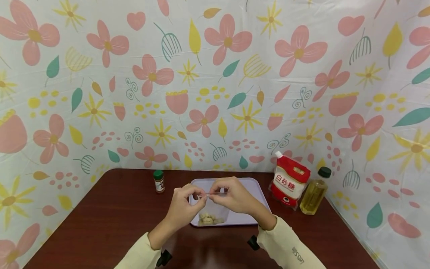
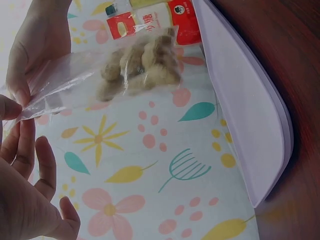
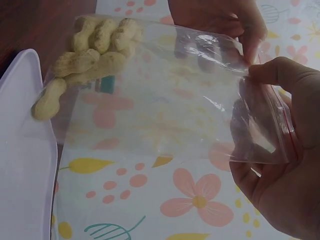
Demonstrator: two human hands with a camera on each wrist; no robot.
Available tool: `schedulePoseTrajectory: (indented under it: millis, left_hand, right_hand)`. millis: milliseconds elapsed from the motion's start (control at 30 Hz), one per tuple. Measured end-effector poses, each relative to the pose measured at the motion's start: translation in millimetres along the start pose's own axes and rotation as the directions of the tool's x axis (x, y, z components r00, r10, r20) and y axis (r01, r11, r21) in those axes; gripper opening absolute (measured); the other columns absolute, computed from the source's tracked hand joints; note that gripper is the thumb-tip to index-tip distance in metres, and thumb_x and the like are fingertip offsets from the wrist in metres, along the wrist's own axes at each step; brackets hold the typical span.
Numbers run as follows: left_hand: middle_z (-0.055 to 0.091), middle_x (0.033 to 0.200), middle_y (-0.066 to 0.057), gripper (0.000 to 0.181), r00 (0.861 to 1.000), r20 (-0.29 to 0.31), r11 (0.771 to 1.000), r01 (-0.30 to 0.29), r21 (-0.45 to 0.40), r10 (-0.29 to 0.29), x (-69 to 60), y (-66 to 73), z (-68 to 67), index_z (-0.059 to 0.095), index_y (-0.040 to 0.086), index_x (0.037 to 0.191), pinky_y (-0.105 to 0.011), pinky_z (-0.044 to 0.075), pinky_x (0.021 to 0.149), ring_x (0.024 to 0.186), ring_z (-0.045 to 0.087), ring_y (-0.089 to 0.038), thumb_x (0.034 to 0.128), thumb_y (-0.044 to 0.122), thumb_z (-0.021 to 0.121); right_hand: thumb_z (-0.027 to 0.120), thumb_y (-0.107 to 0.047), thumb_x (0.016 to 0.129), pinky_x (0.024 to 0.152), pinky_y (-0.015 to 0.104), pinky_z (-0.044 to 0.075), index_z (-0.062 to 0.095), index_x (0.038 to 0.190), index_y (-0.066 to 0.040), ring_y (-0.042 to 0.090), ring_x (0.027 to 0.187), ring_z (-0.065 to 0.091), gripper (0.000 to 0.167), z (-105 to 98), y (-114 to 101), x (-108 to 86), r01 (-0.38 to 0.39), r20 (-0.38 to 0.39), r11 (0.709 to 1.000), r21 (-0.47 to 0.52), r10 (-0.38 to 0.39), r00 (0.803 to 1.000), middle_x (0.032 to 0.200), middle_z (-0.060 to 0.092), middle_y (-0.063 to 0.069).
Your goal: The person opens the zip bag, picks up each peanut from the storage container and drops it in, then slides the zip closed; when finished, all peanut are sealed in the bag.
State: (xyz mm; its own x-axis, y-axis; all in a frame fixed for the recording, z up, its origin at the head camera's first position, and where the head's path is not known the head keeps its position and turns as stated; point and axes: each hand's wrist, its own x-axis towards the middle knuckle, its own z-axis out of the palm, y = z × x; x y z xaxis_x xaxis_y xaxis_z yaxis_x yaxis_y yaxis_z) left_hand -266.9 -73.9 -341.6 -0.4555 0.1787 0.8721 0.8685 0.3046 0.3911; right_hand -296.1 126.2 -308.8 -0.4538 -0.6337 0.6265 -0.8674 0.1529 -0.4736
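A clear zip bag (image 3: 170,115) with a red strip along its top hangs between my two hands. Several peanuts in their shells (image 3: 95,47) lie in its bottom corner, also visible through the plastic in the left wrist view (image 2: 142,67). My left hand (image 1: 186,205) pinches the top edge of the bag between thumb and finger. Close beside it, my right hand (image 1: 233,196) pinches the same edge, its thumb near the left fingertips. In the head view the bag hangs in front of a pale lilac tray (image 1: 250,190).
On the dark wooden table (image 1: 100,220), a small green-capped spice jar (image 1: 159,182) stands left of the tray. To the right are a red and white sugar bag (image 1: 289,181) and an oil bottle (image 1: 314,194). A flowered cloth (image 1: 201,93) hangs behind the table.
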Motion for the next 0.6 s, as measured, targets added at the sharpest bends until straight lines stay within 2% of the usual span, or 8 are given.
schedulePoseTrajectory:
  millis: [33, 100, 133, 167, 267, 433, 533, 600]
  left_hand:
    - [0.068, 0.069, 0.002, 0.016, 1.0, 0.001, 1.0, -0.022, -0.012, 0.022, 1.1, -0.2, 0.1, 0.071, 0.009, 0.076, -0.018, 0.035, 0.055, 0.059, 0.052, -0.011, 0.0774, -0.007, 0.073]
    - [0.069, 0.07, 0.001, 0.016, 0.999, 0.007, 0.999, -0.037, -0.004, 0.037, 2.0, 0.2, 0.1, 0.072, 0.009, 0.077, -0.018, 0.036, 0.06, 0.06, 0.053, -0.014, 0.0772, -0.007, 0.073]
    - [0.069, 0.072, 0.002, 0.015, 0.999, 0.014, 0.999, -0.047, -0.001, 0.047, 0.1, -5.4, 1.2, 0.073, 0.01, 0.078, -0.018, 0.036, 0.063, 0.06, 0.054, -0.013, 0.0783, -0.004, 0.074]
    - [0.07, 0.073, 0.004, 0.014, 0.998, 0.021, 0.999, -0.053, 0.006, 0.053, -2.1, -10.4, 2.1, 0.073, 0.012, 0.079, -0.022, 0.036, 0.064, 0.06, 0.054, -0.013, 0.0798, -0.002, 0.074]
    - [0.069, 0.074, 0.006, 0.014, 0.996, 0.044, 0.997, -0.073, 0.004, 0.073, -2.7, -10.6, 0.5, 0.074, 0.014, 0.081, -0.025, 0.038, 0.066, 0.061, 0.056, -0.01, 0.0819, 0.0, 0.074]
    - [0.068, 0.069, -0.001, 0.018, 0.993, 0.038, 0.992, -0.113, -0.048, 0.115, 1.1, -3.0, -2.1, 0.073, 0.007, 0.076, -0.011, 0.035, 0.057, 0.052, 0.051, -0.007, 0.0745, -0.01, 0.078]
    - [0.067, 0.064, -0.005, 0.02, 0.995, 0.017, 0.994, -0.095, -0.054, 0.096, 3.5, 1.2, -1.8, 0.07, 0.003, 0.069, -0.008, 0.03, 0.05, 0.047, 0.046, -0.009, 0.0686, -0.015, 0.079]
    - [0.066, 0.063, -0.005, 0.021, 0.999, 0.006, 0.998, -0.054, -0.042, 0.054, 4.3, 3.2, -1.0, 0.068, 0.004, 0.066, -0.01, 0.028, 0.047, 0.047, 0.044, -0.008, 0.0689, -0.015, 0.078]
  right_hand:
    - [0.071, -0.004, 0.089, 0.052, 0.026, 0.044, 0.072, 0.082, -0.019, 0.006, 0.067, 0.057, 0.017, -0.2, -0.5, 0.5, -0.002, 0.001, 1.0, -0.004, 0.002, 1.0, 0.079, 0.068, -0.007]
    - [0.071, -0.004, 0.089, 0.053, 0.026, 0.044, 0.073, 0.081, -0.017, 0.006, 0.067, 0.057, 0.015, -1.0, -1.8, 1.0, -0.005, 0.007, 1.0, -0.014, 0.005, 1.0, 0.08, 0.068, -0.007]
    - [0.071, -0.005, 0.089, 0.053, 0.026, 0.044, 0.073, 0.081, -0.015, 0.005, 0.067, 0.057, 0.013, -1.3, -2.3, 1.2, -0.005, 0.01, 1.0, -0.023, 0.005, 1.0, 0.08, 0.068, -0.007]
    - [0.071, -0.005, 0.089, 0.053, 0.027, 0.044, 0.073, 0.081, -0.014, 0.005, 0.067, 0.056, 0.012, -1.7, -2.7, 1.1, -0.007, 0.012, 0.999, -0.032, 0.007, 1.0, 0.08, 0.068, -0.007]
    - [0.072, -0.007, 0.09, 0.055, 0.025, 0.043, 0.074, 0.083, -0.013, 0.004, 0.068, 0.055, 0.009, -3.2, -4.3, -0.4, -0.011, 0.015, 0.998, -0.067, 0.012, 1.0, 0.082, 0.068, -0.008]
    - [0.074, -0.01, 0.088, 0.057, 0.022, 0.041, 0.072, 0.082, -0.019, 0.003, 0.071, 0.055, 0.011, -5.6, -6.7, -5.2, 0.024, 0.005, 0.991, -0.13, -0.023, 1.0, 0.083, 0.066, -0.011]
    - [0.074, -0.008, 0.088, 0.057, 0.021, 0.04, 0.072, 0.082, -0.017, 0.003, 0.072, 0.055, 0.011, -6.8, -6.9, -6.7, 0.069, -0.003, 0.987, -0.145, -0.07, 0.998, 0.083, 0.066, -0.009]
    - [0.073, -0.007, 0.088, 0.058, 0.021, 0.041, 0.072, 0.084, -0.015, 0.004, 0.074, 0.055, 0.01, -7.6, -6.9, -7.5, 0.087, -0.009, 0.985, -0.152, -0.089, 0.996, 0.084, 0.067, -0.009]
